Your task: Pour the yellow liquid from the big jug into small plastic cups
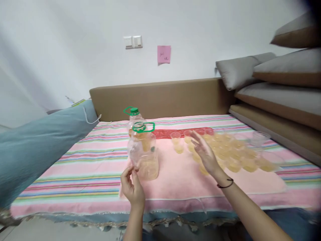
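My left hand [132, 188] hovers just in front of a big clear plastic jug [144, 154] with a green handle ring and a little yellow liquid at its bottom. Its fingers are bent and pinched loosely, and nothing shows in them. A second jug with a green cap [133, 117] stands right behind the first. My right hand [206, 154] is stretched out flat with fingers spread, reaching over several small clear cups of yellow liquid [233, 152] set out on the pink towel [180, 177]. A dark band circles that wrist.
The towel lies on a striped pink bedspread [82, 174]. A blue-grey bolster [37, 147] lies at the left. A brown headboard [160, 97] runs along the back, and stacked grey-brown cushions [281, 87] fill the right. A pink note [164, 54] hangs on the wall.
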`<act>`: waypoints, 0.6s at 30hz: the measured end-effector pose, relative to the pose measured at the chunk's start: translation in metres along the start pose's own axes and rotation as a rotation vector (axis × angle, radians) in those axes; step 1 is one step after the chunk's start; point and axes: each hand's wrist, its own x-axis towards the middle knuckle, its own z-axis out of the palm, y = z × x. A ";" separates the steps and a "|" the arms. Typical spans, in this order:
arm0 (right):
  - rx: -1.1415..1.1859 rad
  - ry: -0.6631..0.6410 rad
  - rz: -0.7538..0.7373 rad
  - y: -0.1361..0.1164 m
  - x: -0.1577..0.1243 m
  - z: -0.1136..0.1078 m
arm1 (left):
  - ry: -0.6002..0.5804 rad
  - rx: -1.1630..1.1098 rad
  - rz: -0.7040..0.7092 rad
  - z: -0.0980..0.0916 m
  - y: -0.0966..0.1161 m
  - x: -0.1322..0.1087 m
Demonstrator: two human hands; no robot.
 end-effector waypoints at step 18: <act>-0.720 0.508 0.346 0.053 0.007 -0.393 | -0.599 -0.058 -0.482 0.107 0.095 -0.110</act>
